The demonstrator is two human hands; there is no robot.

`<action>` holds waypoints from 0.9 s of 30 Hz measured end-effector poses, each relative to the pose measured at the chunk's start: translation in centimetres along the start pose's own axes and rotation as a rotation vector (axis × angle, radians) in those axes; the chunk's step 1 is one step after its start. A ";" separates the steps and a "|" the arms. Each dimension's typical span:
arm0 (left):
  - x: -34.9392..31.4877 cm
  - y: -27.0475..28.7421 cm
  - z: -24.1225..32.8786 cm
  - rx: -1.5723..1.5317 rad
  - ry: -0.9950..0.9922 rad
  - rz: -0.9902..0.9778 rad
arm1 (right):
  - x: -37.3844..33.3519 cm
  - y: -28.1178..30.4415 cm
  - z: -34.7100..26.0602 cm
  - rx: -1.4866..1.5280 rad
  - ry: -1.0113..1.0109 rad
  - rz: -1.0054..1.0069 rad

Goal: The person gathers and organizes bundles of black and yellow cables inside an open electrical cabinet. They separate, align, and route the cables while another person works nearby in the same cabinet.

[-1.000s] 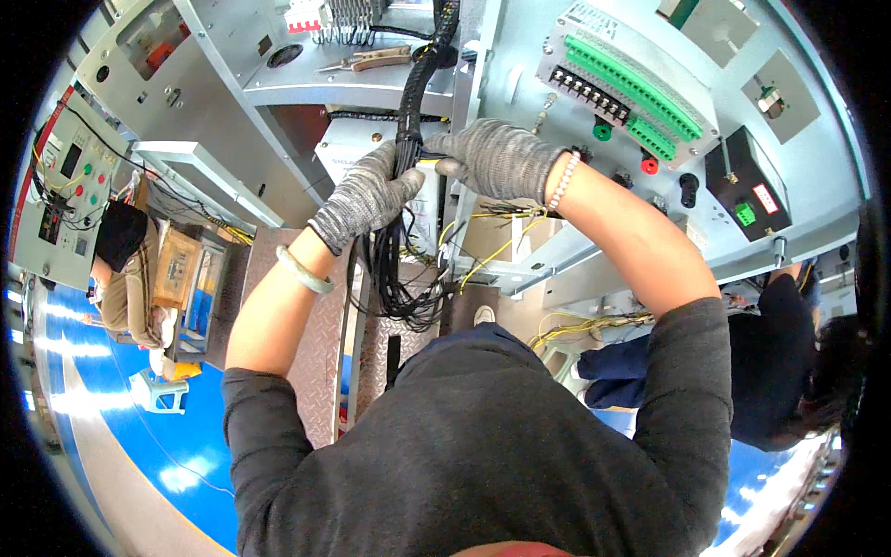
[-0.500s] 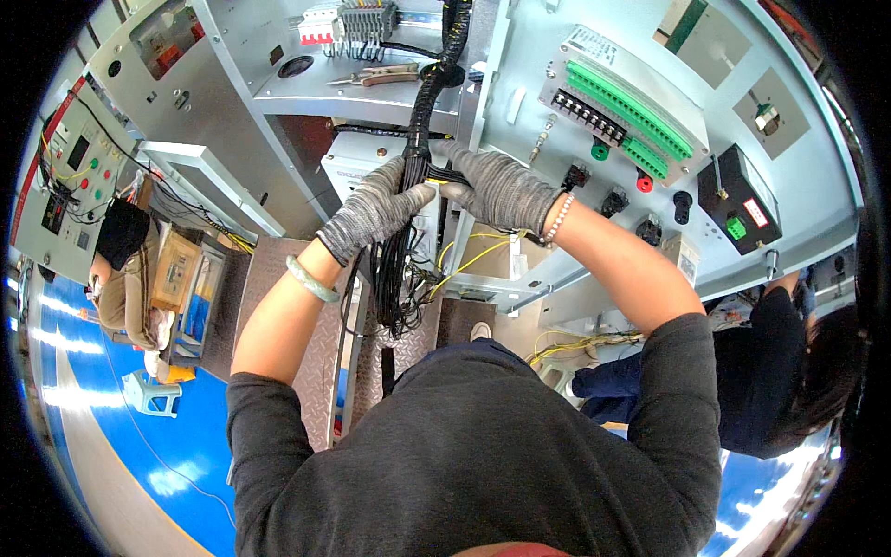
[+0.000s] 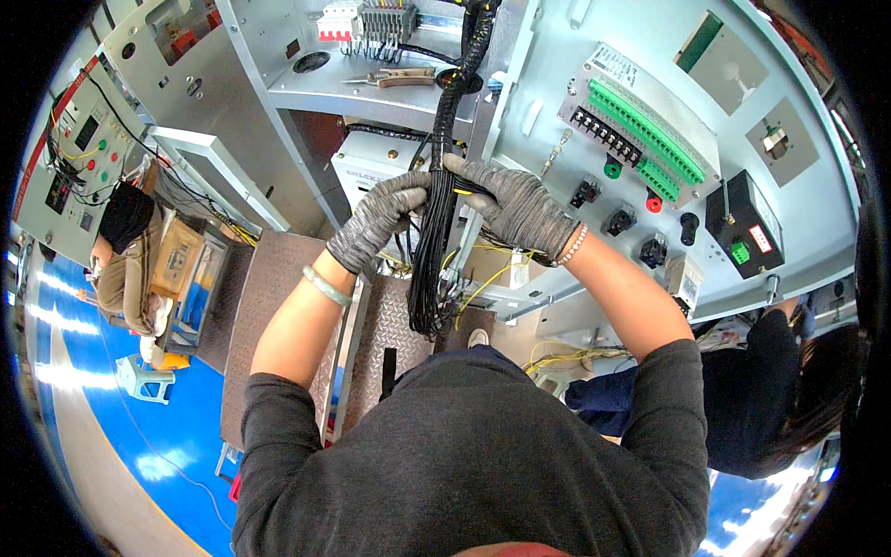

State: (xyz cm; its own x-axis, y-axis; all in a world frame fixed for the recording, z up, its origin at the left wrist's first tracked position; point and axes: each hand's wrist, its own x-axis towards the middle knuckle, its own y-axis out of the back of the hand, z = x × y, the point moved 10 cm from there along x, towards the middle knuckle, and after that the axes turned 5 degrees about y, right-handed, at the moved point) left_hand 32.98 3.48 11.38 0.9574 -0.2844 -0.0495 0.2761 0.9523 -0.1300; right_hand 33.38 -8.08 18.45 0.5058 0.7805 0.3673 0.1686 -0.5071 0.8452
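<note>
A thick bundle of black wires [image 3: 431, 269] hangs down in front of me, its loose ends fanning out at the bottom. Higher up it continues as a wrapped cable harness [image 3: 452, 111] running to the top of the cabinet. My left hand [image 3: 380, 221], in a grey knitted glove, is closed against the bundle's left side with curled fingers. My right hand [image 3: 520, 206], gloved alike, grips the bundle from the right near where the wrapping ends. A few black wires and a yellow piece branch off under its fingers.
Pliers [image 3: 399, 77] lie on the metal shelf [image 3: 311, 93] below terminal blocks [image 3: 387, 22]. On the right, an open door panel carries a module with green terminals [image 3: 645, 130] and a black box [image 3: 744, 223]. Co-workers [image 3: 775, 390] [image 3: 130, 251] are on both sides. A stool [image 3: 146, 379] stands at left.
The wire bundle appears farther right and hangs straighter. My left hand's fingers have curled in at its side, and my right hand has shifted right with it. The view has shifted slightly.
</note>
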 end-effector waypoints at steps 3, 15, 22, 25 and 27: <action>1.4 1.2 -2.3 0.013 -0.006 0.118 | -0.1 0.5 -0.2 0.009 -0.006 0.020; 3.4 0.0 -2.7 0.032 -0.083 0.015 | -0.7 0.5 0.7 0.091 -0.096 -0.020; 1.9 -1.2 -2.1 -0.221 0.021 0.063 | -0.2 0.1 0.5 0.059 -0.102 -0.048; 1.3 -2.1 -1.3 -0.352 0.089 0.106 | -0.5 0.2 1.0 0.086 -0.138 0.004; 1.4 -2.1 -1.4 -0.335 0.137 0.160 | -0.6 0.2 1.3 0.126 -0.165 0.033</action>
State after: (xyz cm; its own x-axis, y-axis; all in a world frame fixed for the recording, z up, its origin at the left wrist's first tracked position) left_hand 33.58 0.96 10.18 0.9600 -0.1685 -0.2238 0.0595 0.9033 -0.4248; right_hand 34.22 -9.09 17.87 0.6426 0.6976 0.3168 0.2489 -0.5811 0.7748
